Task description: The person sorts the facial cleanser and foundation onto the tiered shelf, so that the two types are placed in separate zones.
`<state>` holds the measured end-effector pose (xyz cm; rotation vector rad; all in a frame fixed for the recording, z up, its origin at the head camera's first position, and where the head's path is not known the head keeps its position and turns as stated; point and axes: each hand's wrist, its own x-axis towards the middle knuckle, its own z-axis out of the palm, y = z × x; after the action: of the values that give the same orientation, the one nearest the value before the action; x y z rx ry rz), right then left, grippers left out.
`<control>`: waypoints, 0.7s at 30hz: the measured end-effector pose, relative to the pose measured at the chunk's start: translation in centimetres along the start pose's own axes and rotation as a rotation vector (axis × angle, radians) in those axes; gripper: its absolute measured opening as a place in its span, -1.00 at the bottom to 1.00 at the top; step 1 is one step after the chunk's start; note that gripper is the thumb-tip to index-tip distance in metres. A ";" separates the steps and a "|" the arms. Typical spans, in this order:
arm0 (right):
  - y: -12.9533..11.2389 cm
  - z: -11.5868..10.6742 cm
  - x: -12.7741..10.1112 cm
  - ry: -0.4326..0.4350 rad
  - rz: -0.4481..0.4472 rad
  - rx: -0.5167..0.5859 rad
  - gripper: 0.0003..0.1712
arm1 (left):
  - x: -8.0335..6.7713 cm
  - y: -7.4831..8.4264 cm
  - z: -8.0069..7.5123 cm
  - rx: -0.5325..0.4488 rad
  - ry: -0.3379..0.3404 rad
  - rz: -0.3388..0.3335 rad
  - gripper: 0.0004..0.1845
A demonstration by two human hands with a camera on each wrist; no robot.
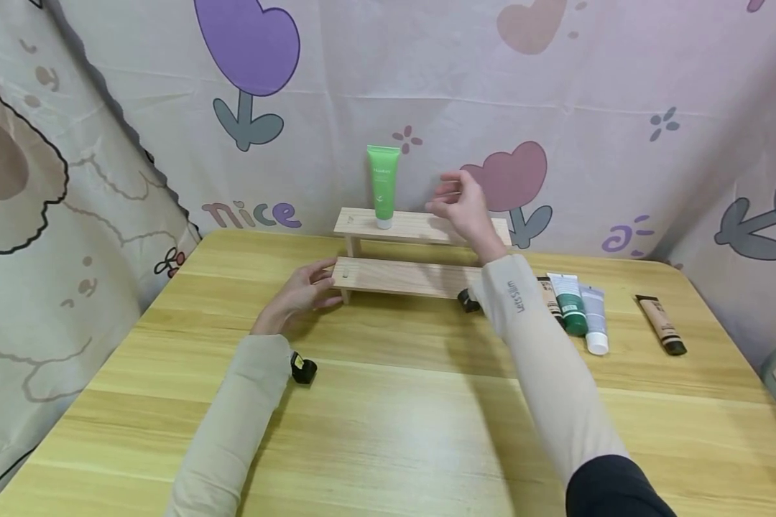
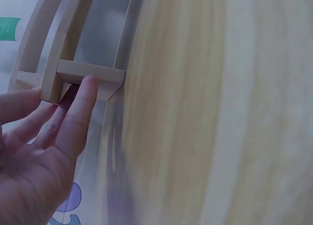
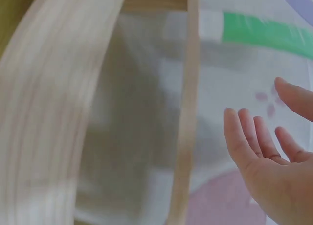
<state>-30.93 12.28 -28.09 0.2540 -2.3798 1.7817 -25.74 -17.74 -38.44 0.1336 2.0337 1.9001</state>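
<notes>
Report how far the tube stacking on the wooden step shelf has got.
Done: one green tube stands upright on the top step of the wooden step shelf. In hand: nothing; the right hand hovers open above the top step, and the left hand touches the lower step's left end. Left: four tubes lie on the table, to the shelf's right.

Tube (image 1: 384, 185): bright green, white cap; stands left of the right hand (image 1: 462, 208).
Rack (image 1: 409, 278): pale bare wood; its end touches the left hand (image 1: 304, 291).
Surface (image 1: 388, 416): yellow wood grain.
Tubes (image 1: 578, 305): tan, dark green and pale grey, white caps; lie right of the right sleeve.
Lone tube (image 1: 661, 324): tan, black cap.
Sleeves (image 1: 233, 424): beige.
Backdrop (image 1: 556, 93): pale cloth, purple and pink tulips, grey leaves.
</notes>
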 end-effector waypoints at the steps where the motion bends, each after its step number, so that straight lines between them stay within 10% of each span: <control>1: 0.1 -0.6 -0.1 0.001 -0.001 -0.003 -0.32 | 0.0 0.0 0.0 -0.001 0.001 0.001 -0.35; 21: 2.4 -11.7 -4.3 0.082 0.048 0.092 -0.48 | 0.1 -0.1 0.0 -0.021 -0.012 -0.001 -0.37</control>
<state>-26.97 24.39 -28.07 0.1323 -2.2699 1.8876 -25.80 -17.71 -38.58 0.1384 2.0050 1.9153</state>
